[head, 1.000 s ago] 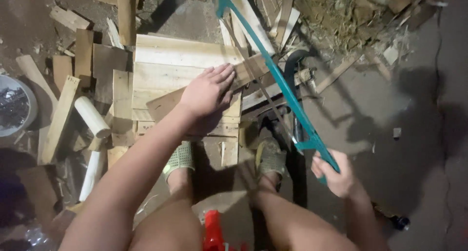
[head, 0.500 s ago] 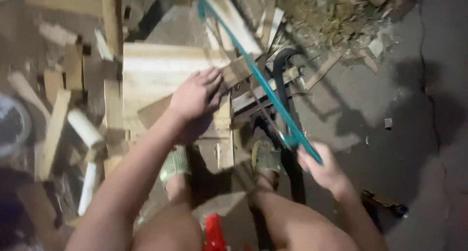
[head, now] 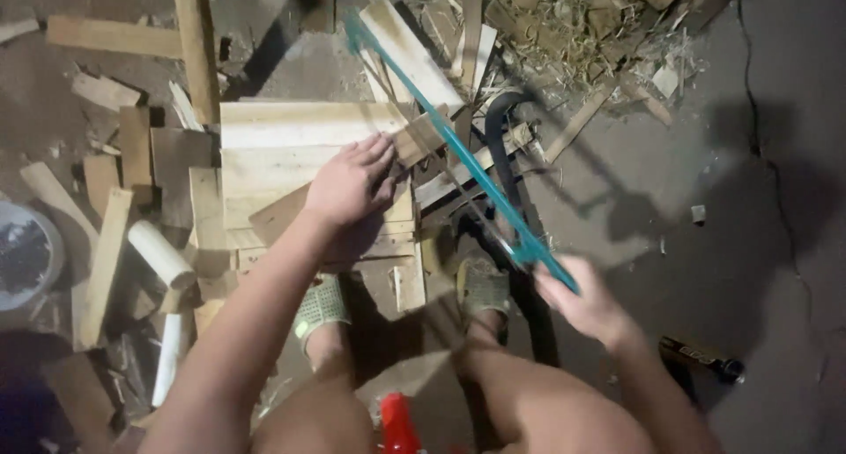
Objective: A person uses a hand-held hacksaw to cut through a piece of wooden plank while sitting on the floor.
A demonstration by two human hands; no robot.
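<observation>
My left hand (head: pixel 349 183) presses flat on a brown wooden piece (head: pixel 284 213) that lies slanted across a low bench of pale planks (head: pixel 300 128). The piece's far end (head: pixel 421 139) sticks out past the bench's right edge. My right hand (head: pixel 583 302) grips the handle of a teal-framed hand saw (head: pixel 451 141). Its frame runs diagonally up and left, and its blade crosses the wooden piece just right of my left fingers. My feet in sandals (head: pixel 321 306) rest below the bench.
Wood offcuts and planks (head: pixel 106 260) litter the floor to the left, with white pipe pieces (head: pixel 160 253) and a round grey bucket (head: pixel 25 258). A heap of scraps and straw (head: pixel 582 31) lies at top right. A dark bottle (head: pixel 701 357) lies at right, a red object (head: pixel 395 423) between my knees.
The saw has slid down and back toward me along its line, my right hand with it. My left hand stays pressed on the wooden piece. The view has shifted slightly.
</observation>
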